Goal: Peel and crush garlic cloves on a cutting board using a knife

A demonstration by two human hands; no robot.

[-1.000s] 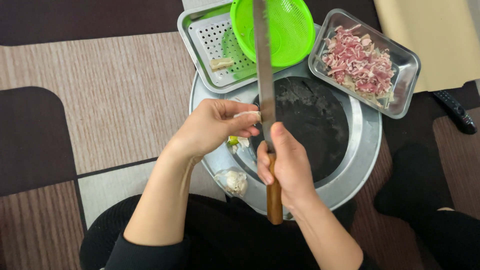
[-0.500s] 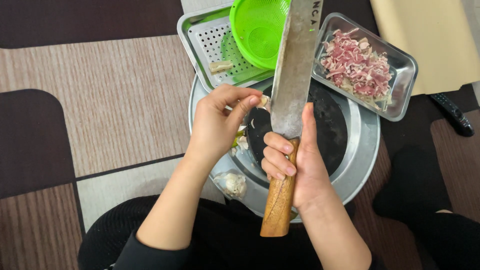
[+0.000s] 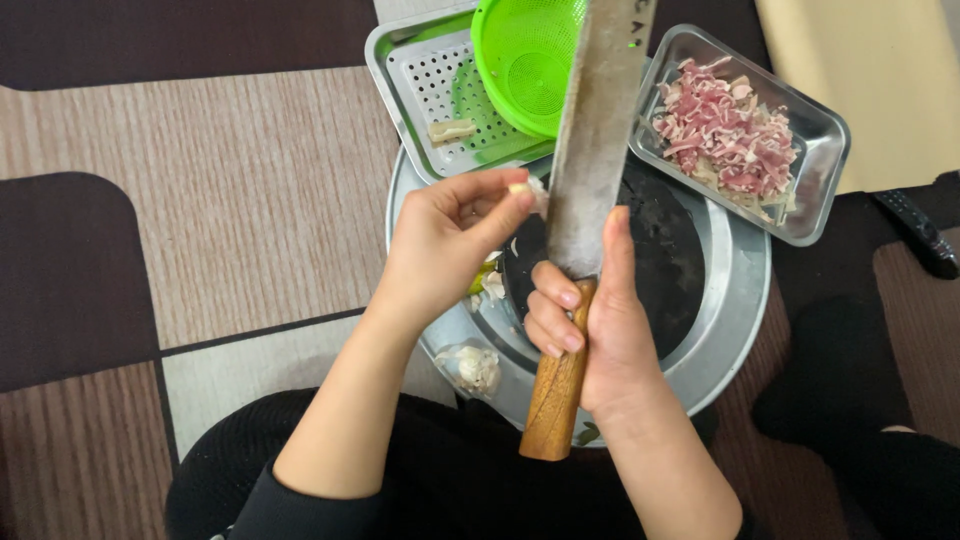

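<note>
**Cleaver held flat-side up over round tray; small pale piece pinched beside blade**

The cleaver [image 3: 592, 150] sits at centre frame, blade running up toward the top edge, where its tip is cut off. Its broad face is turned to the camera; the wooden handle points down toward the person's lap. The right hand [image 3: 590, 320] wraps the top of the handle, fingers curled tight around it, thumb laid up along the blade's lower right edge.

The left hand [image 3: 450, 245], left of the blade, pinches a small pale piece [image 3: 520, 188] between thumb and forefinger, close against the blade's edge. What the piece is cannot be made out; the remaining fingers are bent loosely inward.

Below both hands lies a round metal tray [image 3: 735, 300] carrying a dark round board [image 3: 665, 270], largely hidden by blade and hand. Pale peelings [image 3: 475, 368] rest on the tray's lower left rim.

Upper centre: a perforated metal tray [image 3: 425, 85] holding a green strainer basket [image 3: 525, 55], partly cut off. Upper right: a rectangular metal dish [image 3: 820, 170] of sliced raw meat [image 3: 725, 125].
</note>
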